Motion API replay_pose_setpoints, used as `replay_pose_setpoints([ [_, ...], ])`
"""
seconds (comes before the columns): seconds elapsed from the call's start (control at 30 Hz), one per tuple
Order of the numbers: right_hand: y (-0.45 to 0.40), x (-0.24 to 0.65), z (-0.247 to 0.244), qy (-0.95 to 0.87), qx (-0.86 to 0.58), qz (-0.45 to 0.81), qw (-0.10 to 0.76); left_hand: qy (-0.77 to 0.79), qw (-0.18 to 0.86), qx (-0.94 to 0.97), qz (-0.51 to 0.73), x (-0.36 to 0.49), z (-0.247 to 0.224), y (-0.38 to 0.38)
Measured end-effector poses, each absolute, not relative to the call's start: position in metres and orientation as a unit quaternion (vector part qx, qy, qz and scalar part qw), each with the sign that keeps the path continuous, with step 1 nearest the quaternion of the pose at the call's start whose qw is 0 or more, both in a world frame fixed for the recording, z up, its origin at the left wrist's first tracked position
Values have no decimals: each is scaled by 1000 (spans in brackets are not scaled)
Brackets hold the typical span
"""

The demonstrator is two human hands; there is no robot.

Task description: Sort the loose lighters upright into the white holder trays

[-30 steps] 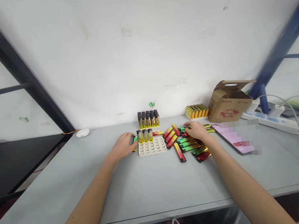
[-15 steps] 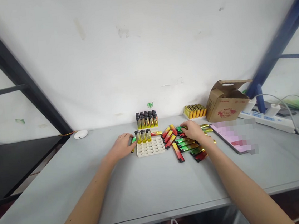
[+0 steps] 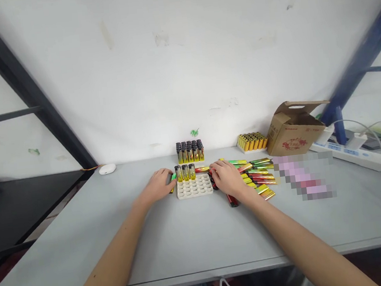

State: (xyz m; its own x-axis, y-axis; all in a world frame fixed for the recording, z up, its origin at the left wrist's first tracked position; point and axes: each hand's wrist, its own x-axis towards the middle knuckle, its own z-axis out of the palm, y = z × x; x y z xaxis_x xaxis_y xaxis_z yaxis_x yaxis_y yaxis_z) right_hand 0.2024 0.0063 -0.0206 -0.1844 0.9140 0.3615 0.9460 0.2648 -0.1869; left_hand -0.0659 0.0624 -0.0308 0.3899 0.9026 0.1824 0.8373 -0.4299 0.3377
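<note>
Grey tabletop (image 3: 194, 234) runs out in front of me to a scuffed white wall (image 3: 181, 61), with dark slanted frame bars at ten and two o'clock. Along the wall stand a block of upright lighters (image 3: 189, 152) at twelve o'clock, a tray of yellow ones (image 3: 252, 142) at one, and beside that an open cardboard box (image 3: 294, 129). A power strip (image 3: 350, 152) with a white cable lies at two o'clock, and a small white case (image 3: 107, 169) sits at eleven.

Both my forearms reach forward. My left hand (image 3: 157, 186) rests palm down against the left edge of the white tray (image 3: 194, 186), its fingers curled on a green lighter (image 3: 173, 180). Three lighters (image 3: 184, 172) stand in the tray's far row. My right hand (image 3: 228, 177) lies flat, fingers loosely bent, on the near end of the loose lighters (image 3: 258, 174), just right of the tray; I cannot tell whether it grips one. The pile fans out toward three o'clock.
</note>
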Motion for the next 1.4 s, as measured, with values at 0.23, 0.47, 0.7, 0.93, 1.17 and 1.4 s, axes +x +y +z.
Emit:
replay_pose_setpoints([
  [0.23,20,231,-24,-728,-657,-45,193,522,91,833,162,-65,-29,61],
  [0.47,32,269,-26,-653,-745,-23,133,514,97,835,172,-68,-34,64],
  [0.7,36,276,-30,-643,-754,-21,133,501,102,841,177,-71,-35,66],
  [0.93,41,279,-37,-640,-753,-21,148,501,97,842,174,-69,-34,65],
  [1.17,41,281,-36,-645,-748,-7,158,501,103,841,177,-71,-36,67],
  [1.4,40,283,-36,-651,-738,-2,180,502,99,840,180,-71,-35,66],
])
